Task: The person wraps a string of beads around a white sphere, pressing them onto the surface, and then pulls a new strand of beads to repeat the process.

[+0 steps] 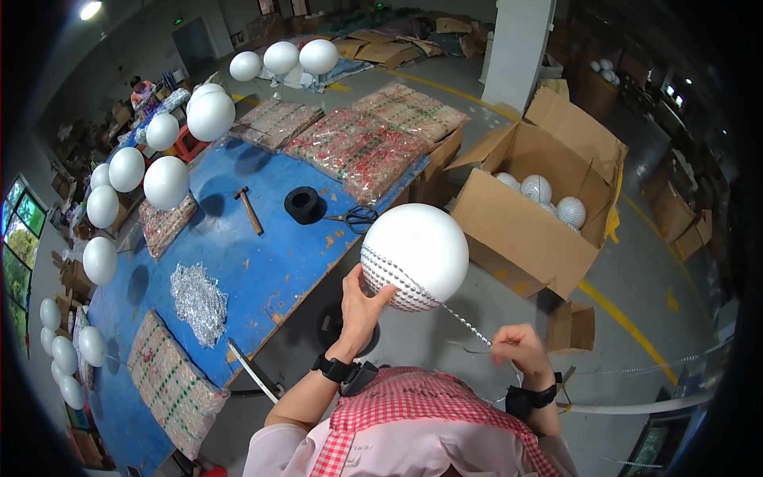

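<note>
A large white ball [427,242] is in front of me, its lower left wrapped in close rows of silver beads. My left hand [362,308] grips the ball from that side, thumb lying on the bead rows and fingers curled at its edge. From the ball's underside a silver bead string [467,324] runs taut down to the right. My right hand [518,350] pinches this string between closed fingers, apart from the ball. What supports the ball from below is hidden.
A worn blue table [262,278] at left holds a hammer [249,211], black tape roll [304,205], scissors [355,219], silver strands [197,304] and bagged goods [358,147]. Several white balls [167,183] stand along it. At right, an open carton [517,230] contains beaded balls [571,212].
</note>
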Demonstrator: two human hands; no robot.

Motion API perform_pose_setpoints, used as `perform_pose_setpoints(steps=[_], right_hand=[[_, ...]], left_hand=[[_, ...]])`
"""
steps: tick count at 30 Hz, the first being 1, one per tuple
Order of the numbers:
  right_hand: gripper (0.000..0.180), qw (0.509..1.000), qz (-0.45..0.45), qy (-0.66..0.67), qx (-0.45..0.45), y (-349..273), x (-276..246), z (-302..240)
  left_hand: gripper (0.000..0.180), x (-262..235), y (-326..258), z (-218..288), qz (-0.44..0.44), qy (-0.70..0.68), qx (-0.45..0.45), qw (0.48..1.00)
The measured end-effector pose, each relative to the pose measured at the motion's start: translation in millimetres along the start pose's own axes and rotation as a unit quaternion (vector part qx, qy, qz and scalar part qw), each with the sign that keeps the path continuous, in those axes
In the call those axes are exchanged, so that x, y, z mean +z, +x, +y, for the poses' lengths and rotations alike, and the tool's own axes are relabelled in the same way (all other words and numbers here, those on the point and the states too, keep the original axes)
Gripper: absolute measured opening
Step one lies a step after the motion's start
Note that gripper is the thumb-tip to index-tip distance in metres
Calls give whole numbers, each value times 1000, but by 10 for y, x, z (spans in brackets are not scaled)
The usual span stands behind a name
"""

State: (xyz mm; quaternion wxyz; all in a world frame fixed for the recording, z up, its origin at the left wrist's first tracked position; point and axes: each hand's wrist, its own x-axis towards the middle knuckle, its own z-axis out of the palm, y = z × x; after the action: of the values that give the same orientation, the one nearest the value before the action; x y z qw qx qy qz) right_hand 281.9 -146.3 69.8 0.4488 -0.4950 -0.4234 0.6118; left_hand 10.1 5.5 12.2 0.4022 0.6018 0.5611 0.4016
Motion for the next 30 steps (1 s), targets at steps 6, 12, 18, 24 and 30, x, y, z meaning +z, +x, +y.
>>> perform_pose_setpoints(steps=[6,12,18,24,30], right_hand=[[11,1000,-13,28,1,177,-119,206],[10,999,-36,5,38,152,-73,209],[8,997,-72,-12,0,-13,31,72],[7,998,-53,22,-1,6,75,101],[10,997,-12,61,-37,136,-59,190]], left_hand=[[91,0,-27,15,4,-78,-38,996],[82,14,-28,62,3,-90,-18,996],[77,51,-52,54,11,-49,19,999],[78,51,-39,47,13,-87,-7,996],[73,47,-27,-19,12,-126,-10,992]])
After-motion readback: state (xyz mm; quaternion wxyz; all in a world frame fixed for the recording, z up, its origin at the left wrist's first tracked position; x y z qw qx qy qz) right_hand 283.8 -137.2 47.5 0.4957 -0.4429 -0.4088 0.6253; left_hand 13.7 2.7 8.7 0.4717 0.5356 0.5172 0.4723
